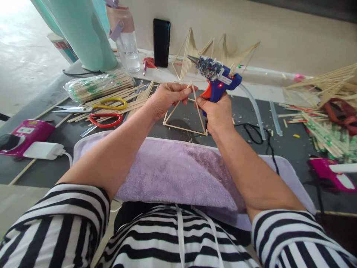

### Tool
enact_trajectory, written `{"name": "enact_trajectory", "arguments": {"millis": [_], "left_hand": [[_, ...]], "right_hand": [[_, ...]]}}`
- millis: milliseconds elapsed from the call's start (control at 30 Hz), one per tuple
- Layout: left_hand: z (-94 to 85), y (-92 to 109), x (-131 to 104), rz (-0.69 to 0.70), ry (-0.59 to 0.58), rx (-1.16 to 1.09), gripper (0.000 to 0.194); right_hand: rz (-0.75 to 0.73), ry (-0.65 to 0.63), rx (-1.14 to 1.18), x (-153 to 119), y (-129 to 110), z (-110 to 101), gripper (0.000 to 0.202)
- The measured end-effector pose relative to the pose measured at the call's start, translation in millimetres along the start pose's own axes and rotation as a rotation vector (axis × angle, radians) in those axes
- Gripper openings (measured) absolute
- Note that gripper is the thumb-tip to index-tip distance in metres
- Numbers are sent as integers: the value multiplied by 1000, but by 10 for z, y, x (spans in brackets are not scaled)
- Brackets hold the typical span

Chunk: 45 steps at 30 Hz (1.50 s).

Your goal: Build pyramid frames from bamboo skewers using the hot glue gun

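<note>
My left hand (173, 95) pinches the top of a small frame of thin wooden sticks (185, 130), where the sticks meet at a point. The lower bar of the frame is at the dark table mat, near the towel's edge. My right hand (219, 111) is wrapped round the handle of a blue glue gun (217, 83) with an orange trigger and a lit red light. Its nozzle points left, above my left hand. A clear glue stick (252, 108) sticks out of its back. My right thumb is close to the frame's right side, and I cannot tell whether it touches.
Scissors (92, 108) lie left on loose sticks, beside a bagged stick bundle (99, 87). A water bottle (126, 44), a phone (161, 42) and stick models (189, 56) stand behind. A purple towel (173, 171) covers the front edge. Power strips (30, 136) sit at both sides.
</note>
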<state>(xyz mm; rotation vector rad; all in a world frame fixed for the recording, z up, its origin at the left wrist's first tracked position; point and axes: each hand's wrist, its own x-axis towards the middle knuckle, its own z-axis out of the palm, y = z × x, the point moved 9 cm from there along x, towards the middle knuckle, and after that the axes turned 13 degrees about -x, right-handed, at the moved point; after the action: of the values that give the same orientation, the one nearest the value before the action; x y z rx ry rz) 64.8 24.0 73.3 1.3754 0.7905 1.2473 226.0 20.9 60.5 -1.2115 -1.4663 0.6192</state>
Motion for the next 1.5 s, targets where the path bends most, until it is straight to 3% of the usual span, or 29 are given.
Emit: {"name": "enact_trajectory", "arguments": {"millis": [567, 1200, 1500], "left_hand": [[-4, 5, -4, 0, 19, -3, 26], [21, 5, 17, 32, -47, -18, 24], [-2, 7, 5, 17, 0, 27, 25]], "right_hand": [[23, 10, 0, -5, -17, -4, 38], [-19, -5, -3, 5, -3, -1, 39], [-36, -18, -28, 11, 9, 15, 41]]}}
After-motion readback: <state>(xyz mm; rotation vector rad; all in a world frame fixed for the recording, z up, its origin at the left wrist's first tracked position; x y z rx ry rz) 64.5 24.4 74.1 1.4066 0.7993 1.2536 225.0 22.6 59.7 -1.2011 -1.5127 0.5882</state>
